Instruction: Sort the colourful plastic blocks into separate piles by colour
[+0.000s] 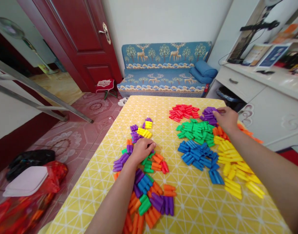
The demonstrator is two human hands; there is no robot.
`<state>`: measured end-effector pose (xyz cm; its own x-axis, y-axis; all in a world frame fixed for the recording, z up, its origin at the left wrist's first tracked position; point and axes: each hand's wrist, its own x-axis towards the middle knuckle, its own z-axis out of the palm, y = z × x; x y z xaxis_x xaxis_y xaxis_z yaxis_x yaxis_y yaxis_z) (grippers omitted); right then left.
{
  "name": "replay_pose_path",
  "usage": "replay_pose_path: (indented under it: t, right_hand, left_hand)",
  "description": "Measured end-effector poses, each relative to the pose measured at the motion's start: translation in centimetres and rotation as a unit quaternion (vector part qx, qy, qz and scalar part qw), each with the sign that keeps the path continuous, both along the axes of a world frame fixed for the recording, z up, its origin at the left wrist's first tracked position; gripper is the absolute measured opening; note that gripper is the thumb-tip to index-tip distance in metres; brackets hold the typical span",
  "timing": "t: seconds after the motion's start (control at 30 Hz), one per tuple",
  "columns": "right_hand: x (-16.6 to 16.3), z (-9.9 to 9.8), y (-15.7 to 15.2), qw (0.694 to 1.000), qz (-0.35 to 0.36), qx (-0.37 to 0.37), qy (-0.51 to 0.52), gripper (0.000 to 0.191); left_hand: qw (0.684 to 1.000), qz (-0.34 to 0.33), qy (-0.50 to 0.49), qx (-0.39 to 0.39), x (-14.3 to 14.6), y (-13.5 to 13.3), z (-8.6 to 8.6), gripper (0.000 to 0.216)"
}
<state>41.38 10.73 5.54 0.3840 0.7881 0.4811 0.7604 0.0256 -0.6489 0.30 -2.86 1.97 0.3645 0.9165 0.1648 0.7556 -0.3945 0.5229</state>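
Head view: orange pile (248,131) arm-hidden.

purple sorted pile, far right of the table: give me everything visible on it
The heap of purple plastic peg-shaped blocks lies at the far right of the yellow patterned tablecloth. The pieces are glossy, ridged and rounded-ended, and lie flat, jumbled together. The red pile sits beside it and the green pile just nearer. The right hand rests on its right edge, fingers touching the pieces.

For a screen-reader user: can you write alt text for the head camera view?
A person's left hand rests on a mixed pile of plastic pieces while the right hand touches a purple pile, beside sorted red, green, blue and yellow piles on a yellow tablecloth.
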Motion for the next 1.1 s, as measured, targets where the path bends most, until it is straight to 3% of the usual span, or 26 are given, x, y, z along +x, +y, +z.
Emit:
replay_pose_path:
  t: [0.17,0.37,0.5,0.63,0.7,0.77,0.9,1.0,1.1]
  right_hand:
    - [4.5,-1.8,2.5,0.995,-0.051,-0.046,-0.077,0.011]
    - [4.9,-2.7,3.1,0.99,-0.036,-0.066,-0.117,0.008]
    - [3.6,-1.8,2.3,0.992,-0.043,-0.053,-0.109,0.007]
    - [-2.3,0.4,-0.6,0.997,0.018,0.043,-0.06,0.018]
    - [-7.2,1.0,-3.5,0.991,0.101,0.089,-0.006,0.021]
    - [-12.4,0.7,-7.3,0.978,0.194,0.067,0.039,0.024]
    - [-20.7,-2.6,-14.8,0.939,0.334,-0.04,0.067,0.039]
    - [-23.8,-5.7,-17.6,0.941,0.328,-0.068,0.058,0.059]
    - [-24.7,-7.4,-18.1,0.949,0.304,-0.063,0.049,0.063]
  left_hand:
    - [1.0,-0.001,0.0,-0.007,0.0,0.1,0.0,0.032]
    - [1.0,0.003,-0.005,-0.006,0.1,0.0,0.0,0.031]
    - [1.0,-0.003,-0.007,-0.001,0.1,0.0,0.0,0.031]
    - [1.0,0.006,0.0,0.003,0.0,0.1,-0.2,0.033]
    - [1.0,0.007,-0.011,0.002,0.0,0.0,-0.3,0.03]
    - [0.999,0.005,-0.037,-0.001,-0.1,0.0,-0.4,0.025]
    - [0.995,0.001,-0.099,-0.005,-0.2,0.0,-0.6,0.029]
    - [0.987,0.012,-0.159,0.004,-0.3,-0.4,-0.5,0.04]
    - [0.968,0.015,-0.249,0.03,-0.1,-1.0,0.1,0.033]
